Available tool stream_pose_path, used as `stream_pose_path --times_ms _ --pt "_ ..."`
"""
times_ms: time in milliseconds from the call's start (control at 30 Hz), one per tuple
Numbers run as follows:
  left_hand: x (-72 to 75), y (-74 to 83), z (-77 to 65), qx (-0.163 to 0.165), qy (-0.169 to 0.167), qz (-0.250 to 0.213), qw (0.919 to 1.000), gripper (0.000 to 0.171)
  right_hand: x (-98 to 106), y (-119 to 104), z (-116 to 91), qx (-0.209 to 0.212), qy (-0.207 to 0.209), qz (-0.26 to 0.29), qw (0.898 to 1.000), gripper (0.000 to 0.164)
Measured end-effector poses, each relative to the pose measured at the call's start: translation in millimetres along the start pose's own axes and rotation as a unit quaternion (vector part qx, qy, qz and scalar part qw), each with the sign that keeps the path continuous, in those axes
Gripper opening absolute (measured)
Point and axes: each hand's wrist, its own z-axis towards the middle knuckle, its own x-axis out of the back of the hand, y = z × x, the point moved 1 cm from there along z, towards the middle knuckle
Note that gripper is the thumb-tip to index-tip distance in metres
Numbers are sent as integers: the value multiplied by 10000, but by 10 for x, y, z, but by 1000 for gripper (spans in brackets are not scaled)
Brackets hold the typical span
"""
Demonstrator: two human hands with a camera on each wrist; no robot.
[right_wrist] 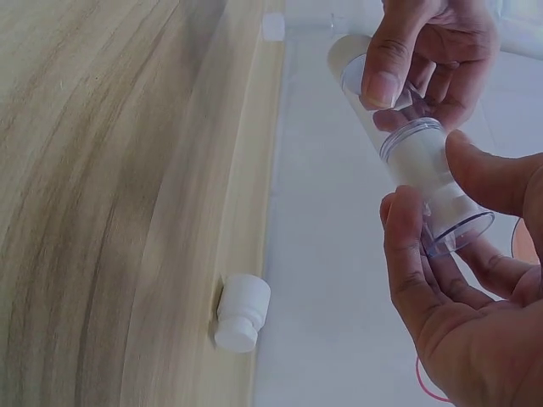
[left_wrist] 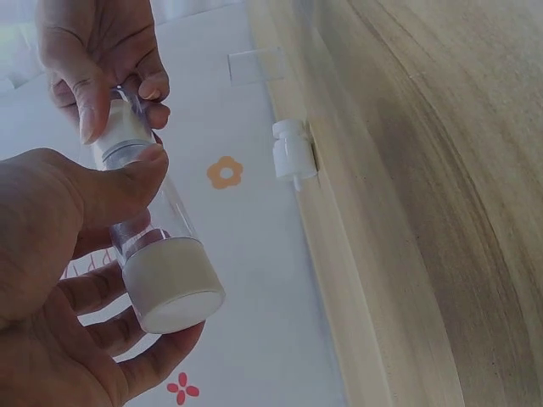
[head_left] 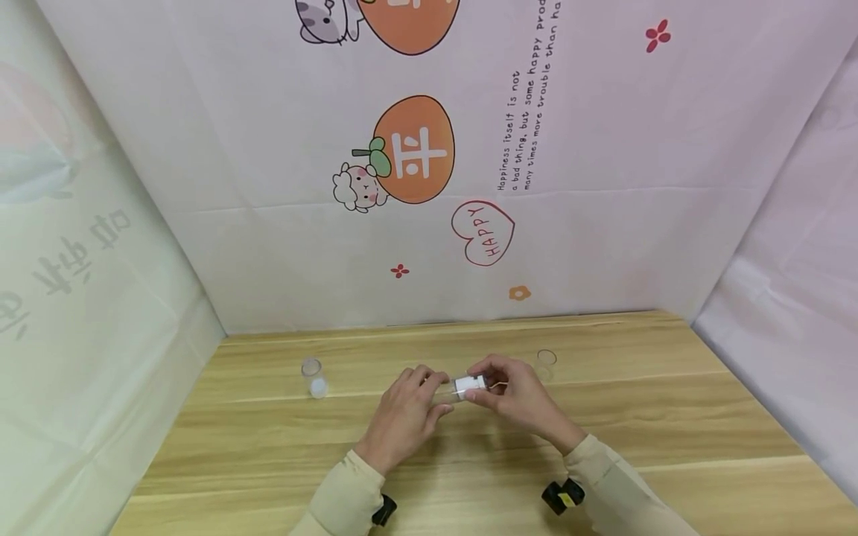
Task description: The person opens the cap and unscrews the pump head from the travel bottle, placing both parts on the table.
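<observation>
Both hands hold a clear cylindrical bottle [head_left: 444, 394] sideways above the table. My left hand [head_left: 401, 417] grips its clear body, thumb on one side and fingers round the other. At that end is a broad white base [left_wrist: 174, 284]. My right hand [head_left: 519, 394] pinches the narrower white neck section [right_wrist: 420, 161] between thumb and fingers. A clear flared rim [right_wrist: 458, 233] ends that section, partly covered by the fingers. A small white pump head [left_wrist: 293, 153] with a short spout stands on the table beyond the hands, hidden in the head view.
At the back left of the table stands a clear container [head_left: 311, 368] with a white bottom [head_left: 318, 387]. A clear cap [head_left: 546, 357] is behind the right hand. A printed cloth wall [head_left: 295, 260] rises along the table's back edge.
</observation>
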Motion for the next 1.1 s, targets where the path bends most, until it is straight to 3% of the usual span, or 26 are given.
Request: stream_pose_path --times_ms 567,1100 --pt "2 19 -2 -59 147 108 9998 37 -14 1 -15 -67 151 84 9998 24" --pt "87 -15 47 26 -32 -505 9987 36 -7 -25 -48 38 289 647 9975 24"
